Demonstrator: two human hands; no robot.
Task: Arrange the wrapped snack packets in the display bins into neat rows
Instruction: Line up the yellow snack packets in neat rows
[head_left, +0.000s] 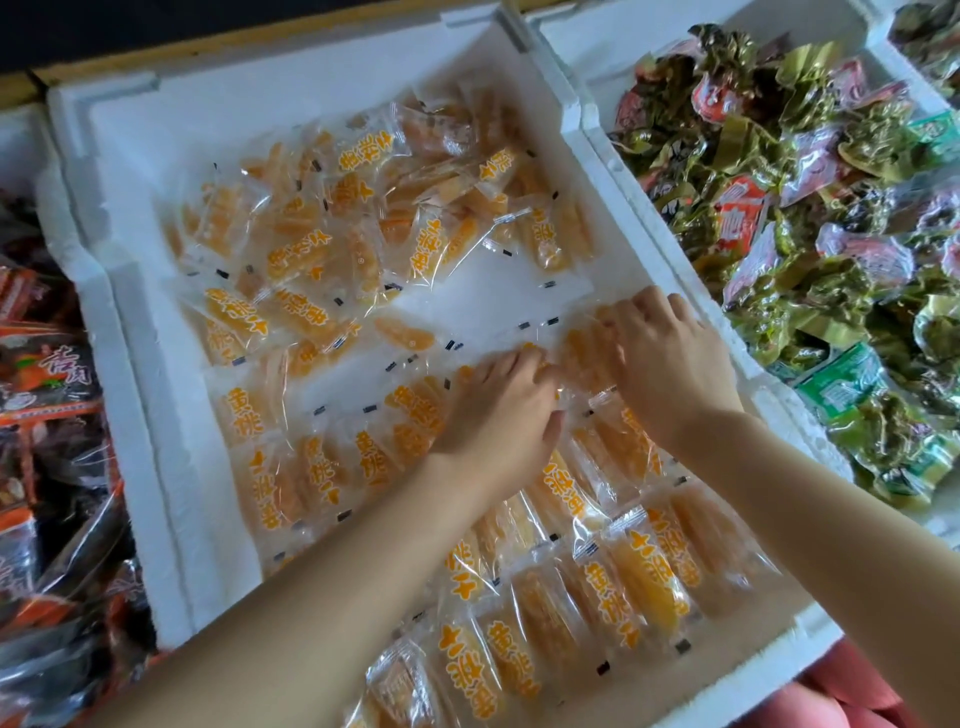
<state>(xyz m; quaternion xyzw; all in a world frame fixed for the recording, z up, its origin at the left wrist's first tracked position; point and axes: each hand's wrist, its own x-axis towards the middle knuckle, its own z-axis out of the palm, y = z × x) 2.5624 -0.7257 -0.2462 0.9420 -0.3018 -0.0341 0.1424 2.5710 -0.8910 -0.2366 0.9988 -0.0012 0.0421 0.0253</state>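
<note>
Head view: the left hand (498, 410) and right hand (670, 364) sit close together, fingers bent down onto the peach packets (582, 358) beside the right wall of the foam bin (647, 260); whether they pinch or only press, I cannot tell; neat rows (597, 577) lie nearer, a loose heap (363, 208) farther; best to square these packets flush to the wall, overlapped like the nearer rows, before drawing more from the heap.

This looks like a shop's bulk snack display: white foam bins (130, 364) stand edge to edge. One holds clear yellow-peach packets (296, 254), the next green and red wrapped snacks (779, 208), and the left one dark orange-printed bags (47, 389).
</note>
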